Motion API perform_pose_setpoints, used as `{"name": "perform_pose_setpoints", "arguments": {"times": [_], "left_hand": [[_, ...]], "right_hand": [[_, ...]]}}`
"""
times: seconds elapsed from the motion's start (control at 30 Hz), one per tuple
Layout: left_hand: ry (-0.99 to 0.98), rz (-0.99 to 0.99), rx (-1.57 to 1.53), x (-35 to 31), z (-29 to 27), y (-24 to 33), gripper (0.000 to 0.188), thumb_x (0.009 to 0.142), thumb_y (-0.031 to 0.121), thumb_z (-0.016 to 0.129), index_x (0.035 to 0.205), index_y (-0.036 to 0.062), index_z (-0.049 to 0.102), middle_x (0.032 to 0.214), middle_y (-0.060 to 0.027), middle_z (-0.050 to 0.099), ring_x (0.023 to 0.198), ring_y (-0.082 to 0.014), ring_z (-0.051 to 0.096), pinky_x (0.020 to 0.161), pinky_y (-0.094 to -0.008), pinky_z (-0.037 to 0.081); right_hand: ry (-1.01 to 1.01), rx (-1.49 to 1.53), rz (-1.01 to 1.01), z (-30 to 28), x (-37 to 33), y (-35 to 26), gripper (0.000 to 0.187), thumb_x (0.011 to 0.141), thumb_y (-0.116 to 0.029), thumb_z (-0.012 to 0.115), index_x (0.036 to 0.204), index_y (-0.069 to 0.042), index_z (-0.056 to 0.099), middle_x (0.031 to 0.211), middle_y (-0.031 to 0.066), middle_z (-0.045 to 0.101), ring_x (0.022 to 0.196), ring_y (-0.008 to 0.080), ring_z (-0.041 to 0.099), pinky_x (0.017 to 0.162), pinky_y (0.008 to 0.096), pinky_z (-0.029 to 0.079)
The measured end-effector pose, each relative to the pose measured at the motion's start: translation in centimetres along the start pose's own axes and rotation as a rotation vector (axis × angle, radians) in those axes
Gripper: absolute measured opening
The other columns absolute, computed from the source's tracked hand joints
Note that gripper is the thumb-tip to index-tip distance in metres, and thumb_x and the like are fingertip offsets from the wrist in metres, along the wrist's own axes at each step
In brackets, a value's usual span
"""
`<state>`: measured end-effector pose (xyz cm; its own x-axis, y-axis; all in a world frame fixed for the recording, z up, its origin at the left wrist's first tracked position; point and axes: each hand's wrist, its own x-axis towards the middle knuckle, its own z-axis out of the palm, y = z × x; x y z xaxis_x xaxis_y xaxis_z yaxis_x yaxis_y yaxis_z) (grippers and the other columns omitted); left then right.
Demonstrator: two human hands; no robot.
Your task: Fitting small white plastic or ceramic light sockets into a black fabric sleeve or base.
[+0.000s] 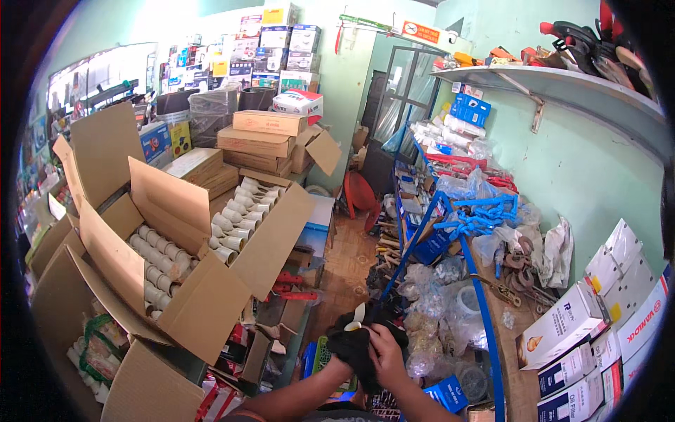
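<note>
Black cloth is bunched up in both hands, low in the middle of the view. The right hand is closed on the cloth from the right side. The left hand is mostly hidden under the cloth, so I cannot tell if it is open or closed. A small white and yellow thing pokes out at the top of the cloth. Just past the hands are clear plastic bags full of small parts, piled by a blue metal rack. To the left, open cardboard boxes hold rows of white pipe pieces. On the right, white and blue boxes sit on a wooden counter. A shelf hangs on the green wall.
</note>
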<state>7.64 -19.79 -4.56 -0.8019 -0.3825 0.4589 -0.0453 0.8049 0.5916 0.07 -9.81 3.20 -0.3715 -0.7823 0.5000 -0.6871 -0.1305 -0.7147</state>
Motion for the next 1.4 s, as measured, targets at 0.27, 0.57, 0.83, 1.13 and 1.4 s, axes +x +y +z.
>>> {"name": "perform_pose_setpoints", "arguments": {"times": [0.27, 0.57, 0.83, 1.13, 1.4], "left_hand": [[0.132, -0.027, 0.127, 0.6, -0.7, -0.3, 0.029, 0.091, 0.029, 0.056, 0.110, 0.0070, 0.059, 0.103, -0.0126, 0.063, 0.095, -0.0291, 0.064, 0.086, -0.0416, 0.051], [0.162, -0.163, -0.881, 0.5, 0.3, -6.0, 0.030, 0.087, 0.037, 0.065, 0.095, 0.0084, 0.063, 0.091, -0.0142, 0.064, 0.088, -0.0290, 0.066, 0.076, -0.0452, 0.053], [-0.812, -0.378, 0.383, -4.3, -5.7, -14.3, 0.033, 0.075, 0.022, 0.066, 0.103, 0.0069, 0.074, 0.108, -0.0186, 0.070, 0.096, -0.0354, 0.067, 0.084, -0.0460, 0.053], [-0.178, 0.084, -0.663, -4.1, -0.6, -9.9, 0.038, 0.082, 0.025, 0.070, 0.114, 0.0045, 0.065, 0.110, -0.0175, 0.069, 0.102, -0.0269, 0.065, 0.087, -0.0424, 0.051], [-0.632, -0.316, 0.088, -1.7, -4.4, -4.5, 0.033, 0.078, 0.013, 0.064, 0.109, 0.0019, 0.065, 0.101, -0.0207, 0.070, 0.097, -0.0387, 0.067, 0.080, -0.0446, 0.054]], "right_hand": [[0.053, -0.038, 0.066, 0.2, -0.8, 0.0, 0.037, 0.084, -0.013, 0.075, 0.117, 0.000, 0.065, 0.110, 0.0155, 0.061, 0.097, 0.0263, 0.063, 0.085, 0.0341, 0.050], [-0.128, 0.322, 0.372, 2.6, -1.2, 4.9, 0.035, 0.087, -0.002, 0.070, 0.121, -0.001, 0.059, 0.096, 0.0078, 0.069, 0.089, 0.0134, 0.065, 0.080, 0.0285, 0.051], [-0.269, 0.237, 0.686, 0.4, -2.5, 10.2, 0.018, 0.087, -0.016, 0.075, 0.098, -0.001, 0.074, 0.080, 0.0046, 0.071, 0.070, 0.0092, 0.064, 0.063, 0.0260, 0.049], [-0.315, -0.002, 0.420, 3.0, -3.2, 11.6, 0.015, 0.083, -0.008, 0.074, 0.095, 0.000, 0.070, 0.081, 0.0049, 0.071, 0.071, 0.0118, 0.066, 0.068, 0.0279, 0.054], [-0.440, 0.072, 0.535, 1.5, -1.9, 11.0, 0.025, 0.085, -0.015, 0.074, 0.102, 0.000, 0.066, 0.089, 0.0068, 0.070, 0.082, 0.0133, 0.067, 0.074, 0.0295, 0.054]]}}
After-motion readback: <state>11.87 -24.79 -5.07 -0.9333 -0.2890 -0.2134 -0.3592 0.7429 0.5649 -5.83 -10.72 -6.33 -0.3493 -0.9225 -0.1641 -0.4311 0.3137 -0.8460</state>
